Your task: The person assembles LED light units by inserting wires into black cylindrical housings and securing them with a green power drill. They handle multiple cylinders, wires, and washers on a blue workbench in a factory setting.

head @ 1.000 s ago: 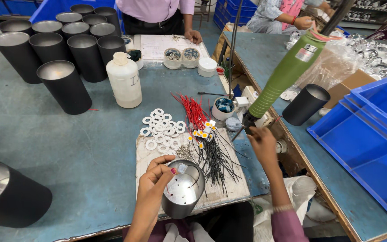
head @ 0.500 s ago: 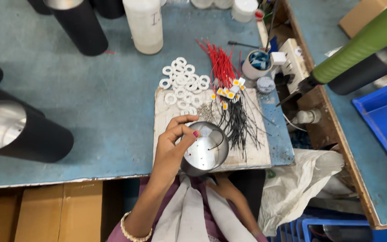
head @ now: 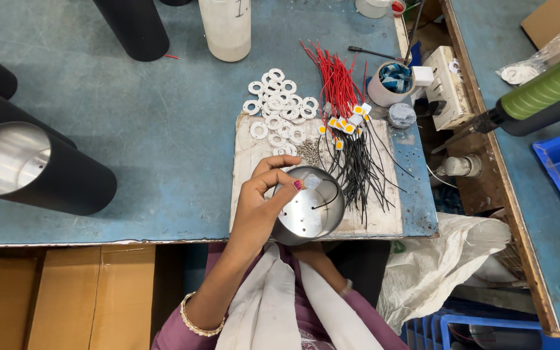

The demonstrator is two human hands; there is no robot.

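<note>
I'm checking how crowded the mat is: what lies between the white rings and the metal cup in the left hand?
In the head view, a small heap of tiny screws lies between the white rings and the metal cup.

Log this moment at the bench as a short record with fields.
Left hand: left hand reaches into the metal cup, fingertips on a small part inside
Right hand: right hand under the cup, mostly hidden; grip unclear
Cup: shiny, round, open side up, black wire inside
Beside cup: white rings, red and black wires with yellow ends
Surface: worn board on blue table
Far left: black tubes lying down
</note>
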